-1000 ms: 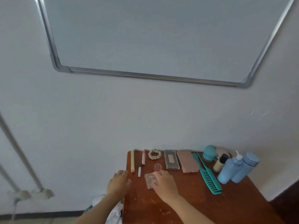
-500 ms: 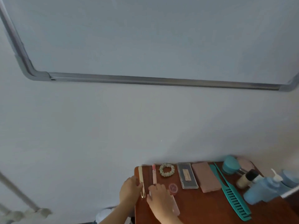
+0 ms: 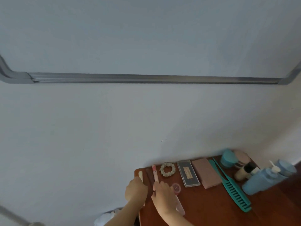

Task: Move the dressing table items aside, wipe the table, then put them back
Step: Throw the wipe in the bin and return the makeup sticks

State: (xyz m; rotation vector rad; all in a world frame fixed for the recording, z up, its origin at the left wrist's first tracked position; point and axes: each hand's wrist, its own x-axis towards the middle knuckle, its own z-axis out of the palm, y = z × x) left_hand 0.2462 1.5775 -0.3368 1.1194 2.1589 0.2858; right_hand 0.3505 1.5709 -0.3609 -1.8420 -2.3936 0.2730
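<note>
The brown dressing table (image 3: 203, 207) fills the lower right. My left hand (image 3: 136, 188) curls over the near end of a cream stick (image 3: 140, 175) at the table's far-left corner. My right hand (image 3: 162, 196) lies beside it, index fingertip touching the near end of a pink tube (image 3: 154, 172). A clear compact (image 3: 180, 208) pokes out from under my right palm. A small pink jar (image 3: 176, 188) sits just right of my fingers.
Along the wall lie a scrunchie (image 3: 167, 169), a clear-lidded palette (image 3: 188, 173), a pink box (image 3: 206, 172) and a teal comb (image 3: 231, 185). A teal jar (image 3: 228, 158), a black-capped bottle (image 3: 244, 172) and blue bottles (image 3: 263, 180) crowd the right. A whiteboard frame (image 3: 146, 78) hangs above.
The view has tilted up. My left hand came off the table's left edge onto the cream stick. My right hand slid from the clear compact toward the pink tube.
</note>
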